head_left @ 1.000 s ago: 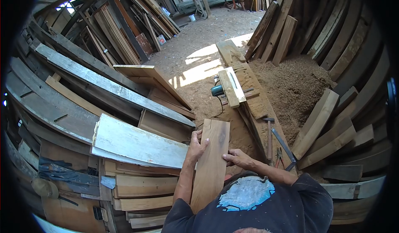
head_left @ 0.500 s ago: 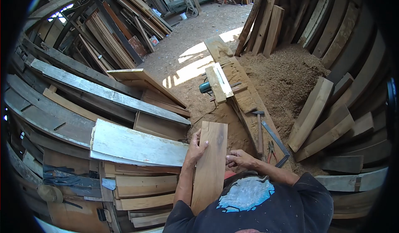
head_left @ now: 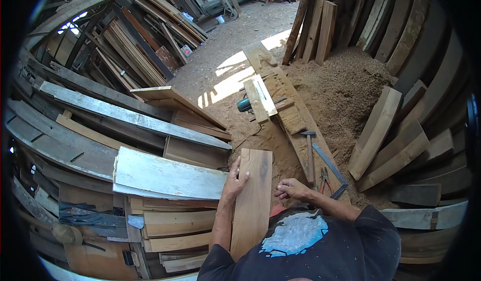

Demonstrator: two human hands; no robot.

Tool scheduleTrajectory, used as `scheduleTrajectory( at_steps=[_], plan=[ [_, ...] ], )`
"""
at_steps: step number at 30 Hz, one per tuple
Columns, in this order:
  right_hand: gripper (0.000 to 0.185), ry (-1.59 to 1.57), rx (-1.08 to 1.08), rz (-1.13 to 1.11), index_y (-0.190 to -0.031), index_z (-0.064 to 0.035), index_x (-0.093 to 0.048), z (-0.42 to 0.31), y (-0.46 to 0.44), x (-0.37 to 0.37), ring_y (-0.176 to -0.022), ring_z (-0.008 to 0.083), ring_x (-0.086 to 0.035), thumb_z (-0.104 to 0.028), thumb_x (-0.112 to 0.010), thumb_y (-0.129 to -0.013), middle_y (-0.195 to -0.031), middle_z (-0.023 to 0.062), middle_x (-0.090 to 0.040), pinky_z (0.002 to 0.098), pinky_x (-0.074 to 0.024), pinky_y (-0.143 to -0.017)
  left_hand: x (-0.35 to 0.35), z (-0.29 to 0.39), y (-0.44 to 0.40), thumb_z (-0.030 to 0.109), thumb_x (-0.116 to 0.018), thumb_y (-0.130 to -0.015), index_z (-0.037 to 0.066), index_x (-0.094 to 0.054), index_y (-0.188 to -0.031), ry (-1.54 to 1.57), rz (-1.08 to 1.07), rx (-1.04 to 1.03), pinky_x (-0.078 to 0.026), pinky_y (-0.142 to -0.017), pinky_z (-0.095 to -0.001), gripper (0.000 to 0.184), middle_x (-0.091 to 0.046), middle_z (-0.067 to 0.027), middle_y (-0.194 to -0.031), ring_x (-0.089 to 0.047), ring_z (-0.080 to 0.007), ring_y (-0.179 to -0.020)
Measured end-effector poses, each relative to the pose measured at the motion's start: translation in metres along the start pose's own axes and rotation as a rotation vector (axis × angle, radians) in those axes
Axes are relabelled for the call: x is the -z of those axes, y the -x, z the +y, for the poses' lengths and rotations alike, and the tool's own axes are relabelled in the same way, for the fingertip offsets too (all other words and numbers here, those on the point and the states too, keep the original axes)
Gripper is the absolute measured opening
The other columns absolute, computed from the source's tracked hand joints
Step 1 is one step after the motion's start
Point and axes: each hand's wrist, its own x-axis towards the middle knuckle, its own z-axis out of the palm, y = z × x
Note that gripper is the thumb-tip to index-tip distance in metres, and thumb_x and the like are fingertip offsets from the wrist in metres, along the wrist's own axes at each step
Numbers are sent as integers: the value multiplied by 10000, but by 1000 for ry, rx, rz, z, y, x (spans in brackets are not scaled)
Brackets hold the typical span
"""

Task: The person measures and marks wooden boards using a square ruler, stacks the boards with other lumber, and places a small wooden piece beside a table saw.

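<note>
A smooth brown wooden board [head_left: 254, 196] stands lengthwise in front of my chest, its far end tipped away from me. My left hand [head_left: 234, 183] grips its left edge, thumb on the upper face. Just right of the board, apart from it, is my right hand [head_left: 291, 188]; its fingers are curled together, and whatever they may hold is hidden. Nearest to that hand lie a hammer [head_left: 309, 157], a metal square [head_left: 328, 163] and red-handled pliers [head_left: 325, 180], all on a long dusty plank [head_left: 300, 118].
Farther along the plank sits a green-bodied power tool [head_left: 244, 104] beside a pale wood piece [head_left: 257, 102]. Sawdust and shavings [head_left: 345, 85] are heaped to the right. Stacked boards, including a white-painted one [head_left: 168, 173], crowd the left; timbers [head_left: 376, 130] lean at the right.
My right hand has drawn slightly away from the board's right edge, and its fingers have curled in more. The left hand keeps its grip on the board. The view has shifted slightly.
</note>
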Motion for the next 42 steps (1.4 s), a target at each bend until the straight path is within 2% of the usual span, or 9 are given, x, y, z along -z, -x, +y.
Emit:
scheduleTrajectory(
  at_steps=[8,14,17,20,30,33,36,40,42],
  plan=[
    [318,-11,9,55,-1128,1,-604,-1,5,15,-817,125,-658,-293,-537,-1030,-1057,122,-715,276,-521,-751,-4,-1,9,83,-661,-931,2,-332,-1455,-10,30,64,-496,-964,-348,624,-616,-190,-1244,-610,-207,-1129],
    [319,-41,2,82,-1125,3,-604,6,6,18,-805,120,-651,-291,-524,-1030,-1046,116,-719,275,-510,-736,-4,8,16,89,-643,-935,-1,-250,-1549,28,14,72,-456,-1027,-335,735,-567,-188,-1364,-581,-214,-1209],
    [314,-27,-4,84,-1115,8,-604,5,6,14,-802,121,-650,-282,-520,-1030,-1044,121,-718,275,-509,-735,7,-38,4,91,-634,-935,8,-191,-1585,-105,6,-31,-412,-1070,-316,791,-509,-185,-1450,-537,-222,-1281],
    [305,-7,-20,87,-1116,-7,-606,4,9,12,-809,124,-660,-292,-546,-1027,-1044,115,-713,280,-526,-757,-6,-3,15,97,-641,-928,10,-179,-1590,5,-13,50,-387,-1089,-307,812,-483,-191,-1482,-508,-231,-1319],
    [322,89,38,141,-1124,45,-606,7,13,24,-828,143,-660,-248,-518,-1023,-1038,135,-715,300,-535,-791,-7,-16,18,107,-666,-914,4,-287,-1526,-33,30,40,-458,-1018,-345,727,-579,-178,-1330,-584,-225,-1200],
    [324,194,89,261,-1118,39,-618,29,-3,59,-873,191,-674,-250,-575,-978,-1018,140,-714,340,-544,-813,-6,-20,19,102,-669,-910,5,-299,-1517,-5,32,44,-459,-1016,-345,718,-585,-178,-1317,-585,-227,-1199],
    [345,606,174,562,-1109,26,-627,19,15,86,-916,273,-681,-258,-631,-913,-987,167,-707,384,-541,-845,-4,-12,22,86,-658,-906,3,-277,-1536,-2,31,67,-459,-1016,-342,741,-582,-185,-1325,-587,-224,-1195],
    [405,826,75,906,-1173,-14,-635,35,21,135,-1049,377,-651,-268,-677,-860,-1081,252,-675,452,-496,-953,1,-11,26,58,-635,-904,13,-233,-1570,-4,45,11,-462,-1008,-334,779,-593,-183,-1321,-595,-208,-1173],
    [490,833,-3,927,-1229,13,-599,37,34,156,-1128,423,-606,-268,-704,-842,-1169,272,-640,473,-472,-990,2,2,30,45,-626,-903,33,-215,-1586,38,32,-1,-460,-1009,-330,797,-597,-178,-1319,-594,-190,-1158]
  ],
)
